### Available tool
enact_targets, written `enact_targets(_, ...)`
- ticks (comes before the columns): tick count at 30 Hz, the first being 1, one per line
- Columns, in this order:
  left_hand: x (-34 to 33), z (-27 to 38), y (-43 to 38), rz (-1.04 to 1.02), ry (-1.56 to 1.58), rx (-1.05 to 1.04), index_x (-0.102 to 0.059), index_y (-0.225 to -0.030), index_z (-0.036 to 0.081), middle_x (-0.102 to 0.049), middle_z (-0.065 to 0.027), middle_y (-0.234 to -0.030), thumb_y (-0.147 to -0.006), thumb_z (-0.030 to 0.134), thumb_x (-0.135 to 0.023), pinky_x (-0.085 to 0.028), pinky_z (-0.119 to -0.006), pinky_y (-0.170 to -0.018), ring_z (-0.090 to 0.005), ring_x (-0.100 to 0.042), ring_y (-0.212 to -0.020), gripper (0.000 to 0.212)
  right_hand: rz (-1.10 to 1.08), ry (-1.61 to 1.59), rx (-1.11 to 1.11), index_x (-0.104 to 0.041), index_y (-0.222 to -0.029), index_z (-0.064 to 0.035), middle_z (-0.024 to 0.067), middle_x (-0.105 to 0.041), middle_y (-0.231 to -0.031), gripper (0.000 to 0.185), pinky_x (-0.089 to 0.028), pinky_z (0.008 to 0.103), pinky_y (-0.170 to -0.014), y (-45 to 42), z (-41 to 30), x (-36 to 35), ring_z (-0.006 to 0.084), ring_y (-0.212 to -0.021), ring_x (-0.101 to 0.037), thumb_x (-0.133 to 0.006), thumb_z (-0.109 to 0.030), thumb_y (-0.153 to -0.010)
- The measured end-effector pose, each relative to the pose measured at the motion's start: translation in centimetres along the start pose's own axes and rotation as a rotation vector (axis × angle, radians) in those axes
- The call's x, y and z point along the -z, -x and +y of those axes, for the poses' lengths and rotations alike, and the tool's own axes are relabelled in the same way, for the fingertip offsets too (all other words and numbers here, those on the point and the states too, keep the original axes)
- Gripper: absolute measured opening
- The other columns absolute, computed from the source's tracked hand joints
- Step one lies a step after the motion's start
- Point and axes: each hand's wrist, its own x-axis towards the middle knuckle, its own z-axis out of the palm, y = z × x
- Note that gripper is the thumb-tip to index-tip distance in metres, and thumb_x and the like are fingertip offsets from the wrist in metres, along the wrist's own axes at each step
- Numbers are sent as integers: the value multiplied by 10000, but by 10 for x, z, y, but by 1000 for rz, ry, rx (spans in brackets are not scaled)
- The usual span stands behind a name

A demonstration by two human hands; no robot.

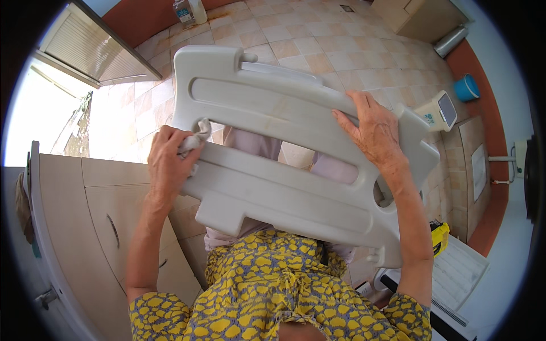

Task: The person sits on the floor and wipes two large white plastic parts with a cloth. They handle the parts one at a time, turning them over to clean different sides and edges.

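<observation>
A large moulded grey plastic panel (277,179) with a long slot and a round hole is held up before me, tilted. At the slot's left end my left hand (170,157) grips a crumpled pale cloth (196,138), pressed to the panel's edge. My right hand (371,128) lies over the panel's upper edge on the right, thumb on the near face and fingers bent over the rim. Part of the panel's right end is hidden behind my right forearm.
Beige cabinets (115,200) stand at the left, below an open doorway. A white bin (439,111) and a blue bucket (466,88) are at the right wall. Plastic bottles (190,12) stand at the far wall. A yellow-and-black object (439,238) lies beyond my right arm.
</observation>
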Motion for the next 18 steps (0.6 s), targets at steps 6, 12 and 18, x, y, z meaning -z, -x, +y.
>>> enact_targets(6,-7,75,22,-276,340,-250,-712,-988,75,-631,-107,-1011,-660,66,-861,-534,-402,-804,-319,-635,-967,360,80,63,40,-591,-979,-75,69,-692,-847,448,-546,373,-590,-4,0,-9,269,-679,-684,-800,-454,-863)
enact_targets(12,-1,108,32,-485,385,-395,-690,-1136,111,-593,-94,-1195,-610,-11,-823,-496,-419,-949,-322,-581,-1119,556,173,135,104,-591,-958,-85,56,-672,-825,469,-523,345,-567,2,0,-13,237,-646,-661,-816,-476,-833)
enact_targets(18,9,41,9,-287,103,-230,-682,-1143,90,-597,-97,-1205,-645,-80,-780,-509,-422,-940,-330,-591,-1131,535,210,120,114,-624,-982,-72,58,-672,-834,453,-516,351,-574,6,2,-13,243,-655,-656,-807,-463,-846)
